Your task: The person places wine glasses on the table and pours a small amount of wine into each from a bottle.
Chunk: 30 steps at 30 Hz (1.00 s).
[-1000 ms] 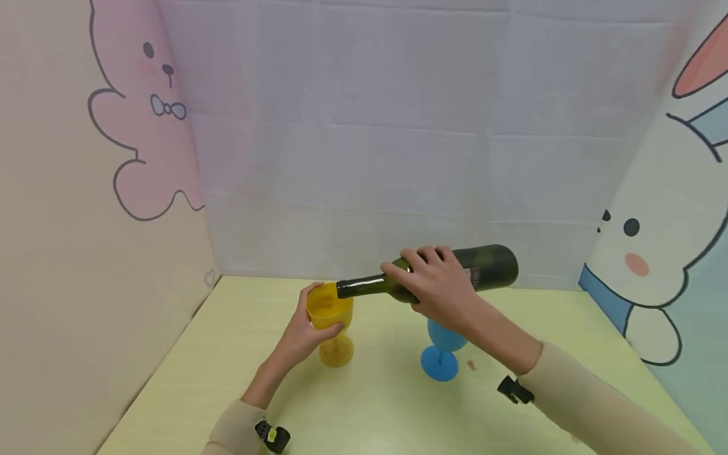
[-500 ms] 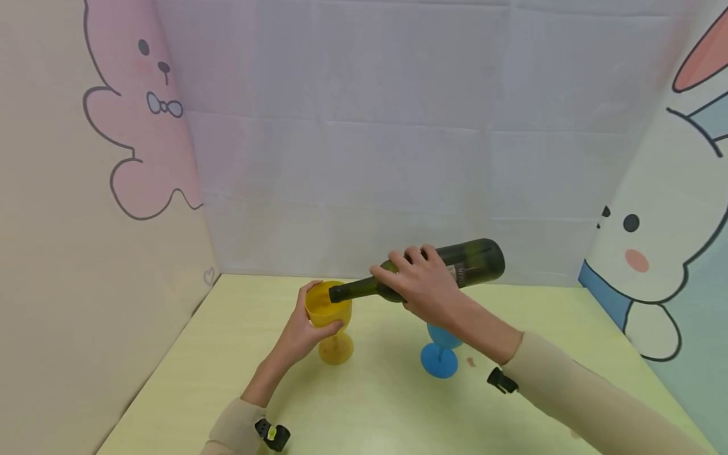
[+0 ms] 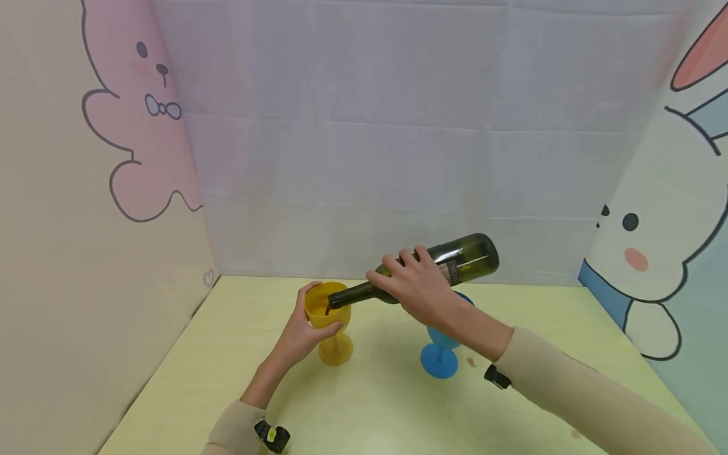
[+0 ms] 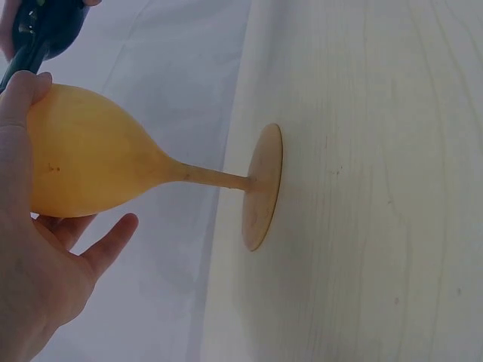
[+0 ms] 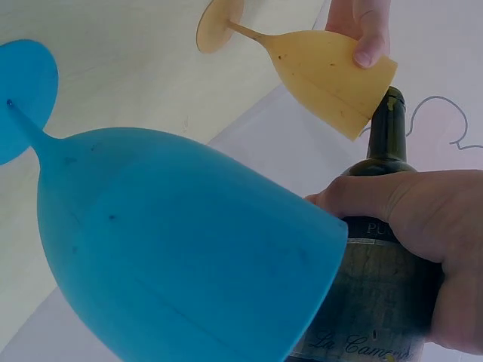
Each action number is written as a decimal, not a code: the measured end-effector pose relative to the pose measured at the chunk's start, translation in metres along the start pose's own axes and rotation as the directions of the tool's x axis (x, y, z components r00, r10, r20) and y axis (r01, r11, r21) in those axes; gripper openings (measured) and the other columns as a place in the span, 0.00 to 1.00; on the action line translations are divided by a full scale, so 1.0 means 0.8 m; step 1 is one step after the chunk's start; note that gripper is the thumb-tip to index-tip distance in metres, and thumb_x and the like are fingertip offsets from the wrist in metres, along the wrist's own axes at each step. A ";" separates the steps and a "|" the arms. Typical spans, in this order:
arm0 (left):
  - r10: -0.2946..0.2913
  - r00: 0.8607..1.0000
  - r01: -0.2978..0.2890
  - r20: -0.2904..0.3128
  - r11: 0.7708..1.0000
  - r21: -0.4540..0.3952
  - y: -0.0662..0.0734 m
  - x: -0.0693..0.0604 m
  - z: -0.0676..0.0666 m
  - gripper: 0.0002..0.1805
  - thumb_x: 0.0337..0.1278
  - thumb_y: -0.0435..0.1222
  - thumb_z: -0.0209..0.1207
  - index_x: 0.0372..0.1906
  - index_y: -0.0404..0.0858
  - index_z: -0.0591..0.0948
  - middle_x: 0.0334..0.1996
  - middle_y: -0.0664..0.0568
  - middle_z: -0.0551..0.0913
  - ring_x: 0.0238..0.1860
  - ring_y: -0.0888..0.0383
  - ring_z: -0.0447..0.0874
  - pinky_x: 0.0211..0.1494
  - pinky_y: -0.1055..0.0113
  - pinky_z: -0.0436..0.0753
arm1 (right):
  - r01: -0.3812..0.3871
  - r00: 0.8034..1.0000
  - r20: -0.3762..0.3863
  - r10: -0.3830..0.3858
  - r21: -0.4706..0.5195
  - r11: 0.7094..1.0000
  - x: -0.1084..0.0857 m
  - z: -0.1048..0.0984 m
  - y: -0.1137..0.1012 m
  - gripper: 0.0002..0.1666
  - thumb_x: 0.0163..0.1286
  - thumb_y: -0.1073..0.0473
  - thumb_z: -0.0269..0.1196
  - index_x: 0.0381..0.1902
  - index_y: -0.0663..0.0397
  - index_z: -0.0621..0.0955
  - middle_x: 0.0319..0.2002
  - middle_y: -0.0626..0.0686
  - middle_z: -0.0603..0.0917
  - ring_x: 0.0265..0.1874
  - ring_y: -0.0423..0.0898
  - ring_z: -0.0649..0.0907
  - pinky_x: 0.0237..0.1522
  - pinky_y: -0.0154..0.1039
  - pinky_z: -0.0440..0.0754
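A yellow goblet (image 3: 335, 351) stands upright on the table, its bowl gripped near the rim by my left hand (image 3: 300, 333). My right hand (image 3: 423, 287) grips a dark green bottle (image 3: 474, 256), tilted with its neck down to the left and its mouth over the goblet's opening. Dark red liquid runs from the mouth into the bowl. In the right wrist view the bottle (image 5: 362, 294) shows its label, and my right hand (image 5: 423, 226) wraps its shoulder. The left wrist view shows the goblet's foot (image 4: 263, 188) on the table and my left hand (image 4: 38, 264) round the bowl.
A blue goblet (image 3: 440, 361) stands beneath my right forearm, partly hidden by it; it looms large in the right wrist view (image 5: 181, 241). Small brownish marks lie on the table (image 3: 375, 404). Cloth walls with cartoon animals surround the table's back and sides.
The bottle has moved a little left, its base raised and its mouth lowered into the yellow goblet's opening. Dark liquid now flows out. My left hand has kept its grip.
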<state>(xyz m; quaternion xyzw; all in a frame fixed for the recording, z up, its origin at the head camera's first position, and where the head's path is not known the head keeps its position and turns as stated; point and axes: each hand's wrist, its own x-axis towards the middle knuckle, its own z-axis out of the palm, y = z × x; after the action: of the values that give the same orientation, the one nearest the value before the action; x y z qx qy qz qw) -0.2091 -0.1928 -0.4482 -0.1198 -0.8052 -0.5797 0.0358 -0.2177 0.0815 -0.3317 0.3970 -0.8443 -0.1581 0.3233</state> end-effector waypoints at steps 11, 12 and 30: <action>0.008 1.000 -0.008 0.006 1.000 0.004 0.001 0.001 0.000 0.50 0.49 0.42 0.75 0.71 0.56 0.55 0.62 0.51 0.72 0.60 0.51 0.75 0.65 0.51 0.77 | -0.003 0.999 0.046 0.002 0.013 1.000 0.002 -0.003 0.002 0.32 0.64 0.63 0.69 0.63 0.35 0.73 0.51 0.55 0.77 0.49 0.57 0.79 0.55 0.54 0.77; 0.008 1.000 -0.008 0.006 1.000 0.004 0.001 0.001 0.000 0.50 0.49 0.42 0.75 0.72 0.56 0.55 0.62 0.51 0.72 0.60 0.51 0.75 0.65 0.51 0.77 | -0.002 0.999 0.050 0.001 0.013 1.000 0.002 -0.003 0.002 0.32 0.64 0.63 0.69 0.63 0.35 0.73 0.51 0.55 0.77 0.49 0.57 0.79 0.55 0.54 0.77; 0.019 1.000 -0.019 0.001 0.999 0.027 -0.003 0.002 0.003 0.50 0.48 0.42 0.75 0.71 0.56 0.55 0.61 0.51 0.73 0.59 0.51 0.76 0.65 0.51 0.77 | 0.029 0.998 0.063 -0.028 -0.025 0.999 0.004 -0.008 0.003 0.32 0.64 0.62 0.70 0.63 0.36 0.72 0.51 0.55 0.76 0.49 0.56 0.78 0.56 0.54 0.76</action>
<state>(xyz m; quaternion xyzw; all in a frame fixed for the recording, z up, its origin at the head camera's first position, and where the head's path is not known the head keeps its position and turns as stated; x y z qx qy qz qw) -0.2111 -0.1912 -0.4505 -0.1269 -0.8117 -0.5685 0.0427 -0.2162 0.0807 -0.3246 0.3996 -0.8461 -0.1861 0.2996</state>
